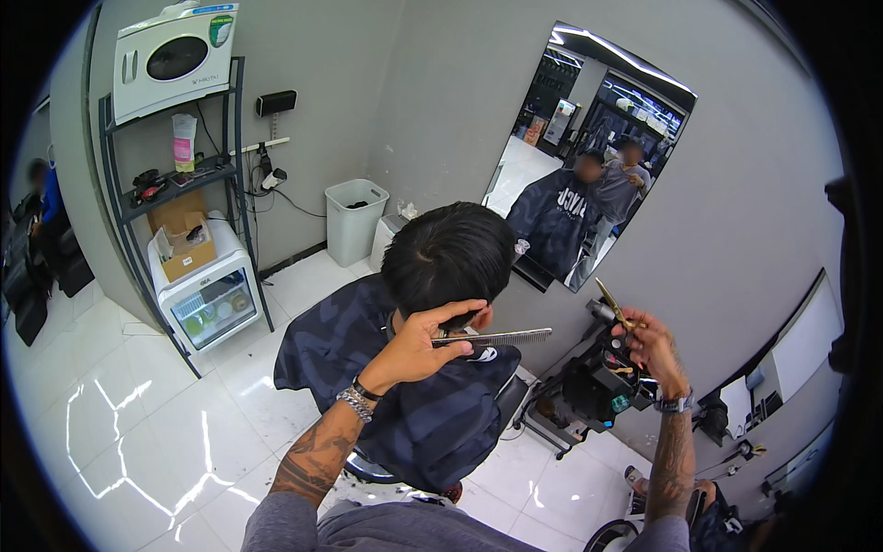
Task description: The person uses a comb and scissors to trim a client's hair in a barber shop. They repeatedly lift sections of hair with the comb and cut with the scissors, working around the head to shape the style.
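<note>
A seated person with short dark hair wears a dark camouflage barber cape. My left hand holds a metal comb between thumb and fingers, its teeth out to the right below the person's ear. The index finger of that hand rests along the side of the head. Off to the right, apart from the head, my right hand has its fingers in the handles of gold-coloured hair scissors, whose blades point up and to the left and look nearly closed together.
A mirror hangs on the wall ahead. A black tool trolley stands under my right hand. At the left are a metal shelf rack with a towel cabinet and a pale bin. Other people are at the far left and lower right.
</note>
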Demonstrator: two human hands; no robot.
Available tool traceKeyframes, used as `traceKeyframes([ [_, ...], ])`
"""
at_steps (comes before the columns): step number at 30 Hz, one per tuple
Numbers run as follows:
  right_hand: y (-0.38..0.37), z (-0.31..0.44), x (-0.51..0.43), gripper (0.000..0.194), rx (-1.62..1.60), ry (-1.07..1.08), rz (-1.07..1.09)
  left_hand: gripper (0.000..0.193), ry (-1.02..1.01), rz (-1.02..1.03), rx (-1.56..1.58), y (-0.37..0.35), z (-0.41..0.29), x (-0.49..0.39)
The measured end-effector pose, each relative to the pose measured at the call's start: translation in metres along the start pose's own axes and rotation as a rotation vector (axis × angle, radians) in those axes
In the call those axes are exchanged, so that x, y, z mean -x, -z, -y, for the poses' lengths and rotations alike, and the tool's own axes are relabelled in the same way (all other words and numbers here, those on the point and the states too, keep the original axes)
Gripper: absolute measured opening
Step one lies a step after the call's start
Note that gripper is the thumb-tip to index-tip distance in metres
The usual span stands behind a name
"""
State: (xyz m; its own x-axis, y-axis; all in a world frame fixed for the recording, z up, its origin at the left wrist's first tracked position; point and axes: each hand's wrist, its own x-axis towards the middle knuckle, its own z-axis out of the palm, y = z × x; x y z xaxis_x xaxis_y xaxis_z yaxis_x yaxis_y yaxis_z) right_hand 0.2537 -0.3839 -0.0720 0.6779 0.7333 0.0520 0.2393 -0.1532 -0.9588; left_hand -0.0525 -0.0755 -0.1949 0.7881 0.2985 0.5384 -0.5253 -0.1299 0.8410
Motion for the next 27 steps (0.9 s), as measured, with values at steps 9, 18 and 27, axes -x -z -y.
traceKeyframes([
  [9, -0.078, 0.066, -0.015, 0.029, 0.321, 0.421, 0.113, 0.07, -0.01, 0.013, -0.023, -0.002, -0.005, 0.001],
  [18, -0.131, 0.085, -0.028, 0.026, 0.507, 0.509, 0.193, 0.07, 0.024, 0.024, 0.055, -0.002, -0.005, 0.001],
  [27, -0.141, 0.088, -0.045, 0.025, 0.56, 0.529, 0.237, 0.07, 0.056, 0.026, 0.064, -0.003, -0.007, 0.0],
])
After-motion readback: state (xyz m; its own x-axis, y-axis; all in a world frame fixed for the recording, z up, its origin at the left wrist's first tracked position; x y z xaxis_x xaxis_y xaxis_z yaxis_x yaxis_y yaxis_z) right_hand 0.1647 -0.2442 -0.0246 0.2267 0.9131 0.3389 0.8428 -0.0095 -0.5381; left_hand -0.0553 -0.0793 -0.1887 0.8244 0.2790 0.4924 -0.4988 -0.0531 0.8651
